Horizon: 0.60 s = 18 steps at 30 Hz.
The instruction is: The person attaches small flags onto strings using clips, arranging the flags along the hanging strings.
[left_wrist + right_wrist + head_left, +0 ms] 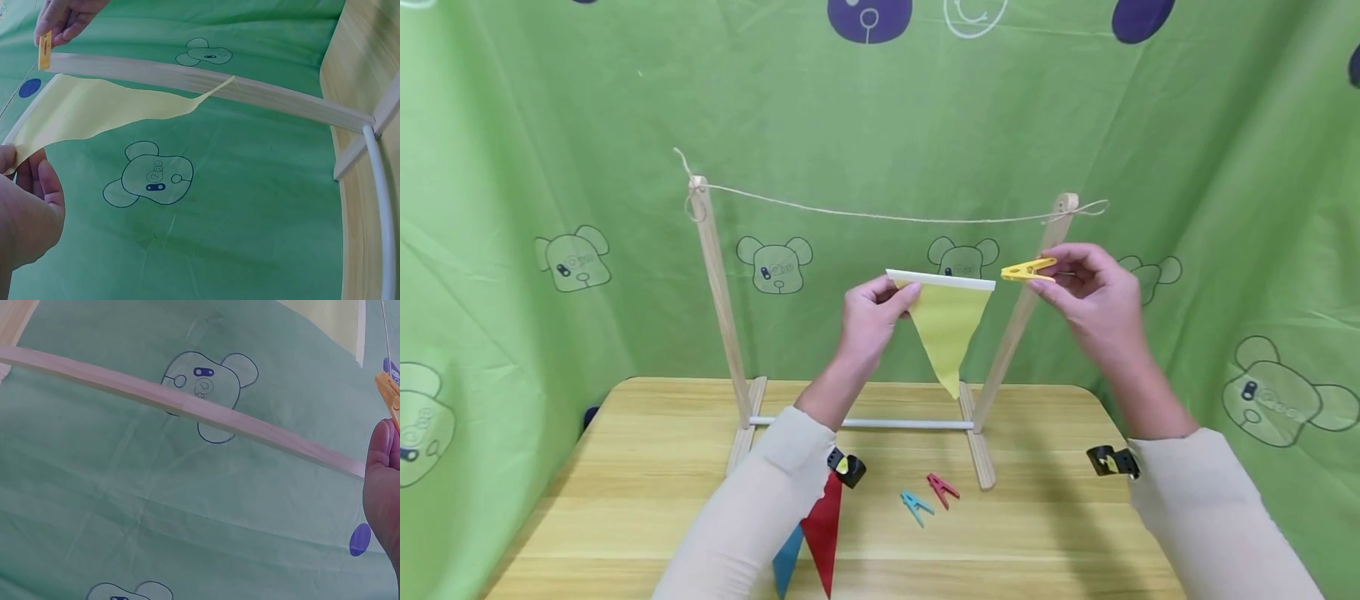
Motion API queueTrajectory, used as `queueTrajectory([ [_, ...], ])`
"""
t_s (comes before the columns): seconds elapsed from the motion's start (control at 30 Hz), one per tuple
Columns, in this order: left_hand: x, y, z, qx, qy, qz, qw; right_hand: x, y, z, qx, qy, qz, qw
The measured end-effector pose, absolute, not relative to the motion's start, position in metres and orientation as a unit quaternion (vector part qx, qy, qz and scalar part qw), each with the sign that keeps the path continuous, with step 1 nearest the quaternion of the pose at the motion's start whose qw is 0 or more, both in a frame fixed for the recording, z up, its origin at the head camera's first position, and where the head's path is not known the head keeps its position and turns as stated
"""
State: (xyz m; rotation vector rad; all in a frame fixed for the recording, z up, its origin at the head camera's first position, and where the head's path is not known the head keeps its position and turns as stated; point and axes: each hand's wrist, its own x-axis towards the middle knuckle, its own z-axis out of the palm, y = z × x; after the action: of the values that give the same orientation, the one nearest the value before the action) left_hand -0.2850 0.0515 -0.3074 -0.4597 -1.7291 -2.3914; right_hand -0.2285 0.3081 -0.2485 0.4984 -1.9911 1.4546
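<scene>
A yellow triangular pennant (951, 325) with a white top band hangs point down from my left hand (872, 321), which pinches its upper left corner between thumb and fingers. In the left wrist view the pennant (106, 109) stretches away from that hand (31, 206). To the right, my right hand (1093, 296) pinches a yellow clothespin (1028, 270) by its handle end. A small gap separates the clothespin from the pennant's right corner. Above both hands runs a thin string (865, 216), tied between two wooden posts; neither the pennant nor the clothespin touches it.
On the wooden table (647, 467) lie a blue clothespin (916, 506) and a red clothespin (943, 490). A red pennant (825, 533) and a blue pennant (787, 562) are partly hidden under my left sleeve. A white rod (910, 424) joins the feet of the posts.
</scene>
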Motion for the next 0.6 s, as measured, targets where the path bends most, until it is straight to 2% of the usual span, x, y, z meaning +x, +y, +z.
queueTrajectory([
  [0.6,-0.291,0.072,-0.284,-0.157,-0.554,-0.814,0.084,-0.235,0.314,-0.209,0.2,-0.761,0.512,0.344],
])
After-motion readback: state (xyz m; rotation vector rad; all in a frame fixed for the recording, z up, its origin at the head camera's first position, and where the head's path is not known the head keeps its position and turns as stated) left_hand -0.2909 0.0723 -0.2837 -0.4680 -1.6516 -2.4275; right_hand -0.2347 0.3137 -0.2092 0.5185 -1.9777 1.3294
